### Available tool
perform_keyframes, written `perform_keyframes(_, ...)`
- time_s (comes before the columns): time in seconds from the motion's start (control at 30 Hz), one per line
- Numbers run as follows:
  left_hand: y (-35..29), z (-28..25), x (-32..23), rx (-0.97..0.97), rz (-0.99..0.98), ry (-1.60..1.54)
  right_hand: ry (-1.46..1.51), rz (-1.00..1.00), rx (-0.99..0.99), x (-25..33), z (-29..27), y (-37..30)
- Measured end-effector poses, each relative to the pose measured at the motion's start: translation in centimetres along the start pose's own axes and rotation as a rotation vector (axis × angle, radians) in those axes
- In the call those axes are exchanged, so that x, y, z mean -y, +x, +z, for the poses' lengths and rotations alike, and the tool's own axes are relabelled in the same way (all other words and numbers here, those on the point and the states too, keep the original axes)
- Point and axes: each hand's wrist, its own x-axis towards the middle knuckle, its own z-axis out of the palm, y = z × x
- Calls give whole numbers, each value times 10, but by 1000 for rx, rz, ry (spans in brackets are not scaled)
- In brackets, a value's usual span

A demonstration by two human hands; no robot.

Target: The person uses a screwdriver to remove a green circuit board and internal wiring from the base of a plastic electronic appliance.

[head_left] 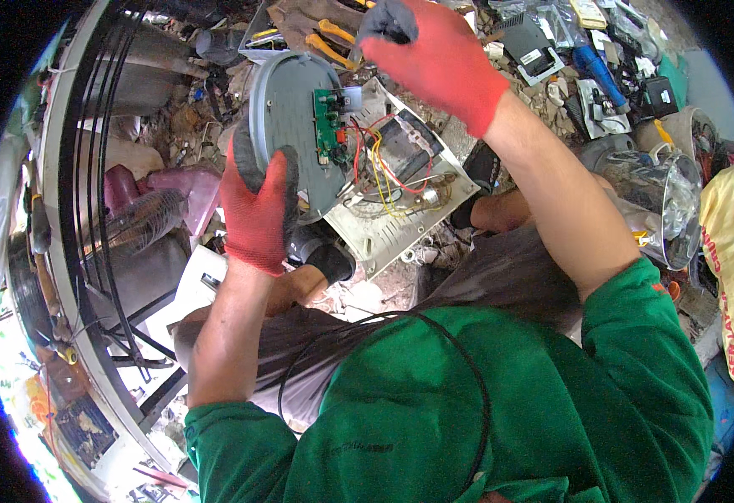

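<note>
My left hand (259, 201), in a red glove with a grey palm, grips the rim of a grey rounded plastic housing (287, 109), tilted up. A green circuit board (328, 126) sits on the housing's inner face. Red, yellow and white wires lead from it toward a cream plastic panel (383, 230) with a dark boxy part (409, 144) on it. To the upper right, my gloved right hand (434, 50) is raised with its fingers curled together; what they hold, if anything, I cannot make out. Yellow-handled pliers (331, 44) lie just left of it.
Loose electronic scrap covers the ground at the upper right, with a blue cylinder (599, 75) and a grey box (530, 49). A clear plastic tub (669, 197) stands at the right. A dark metal rack (98, 168) runs along the left. My legs flank the panel.
</note>
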Motion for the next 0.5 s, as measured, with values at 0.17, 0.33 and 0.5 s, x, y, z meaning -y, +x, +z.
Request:
perform_keyframes(0.17,-2,5,-2,14,79,118,152,-215,-273,-28,11,38)
perform_keyframes(0.33,-5,-1,7,32,75,93,222,-220,-220,-37,13,54)
perform_keyframes(0.5,-1,-10,22,22,5,-8,494,-43,-205,-44,-1,37)
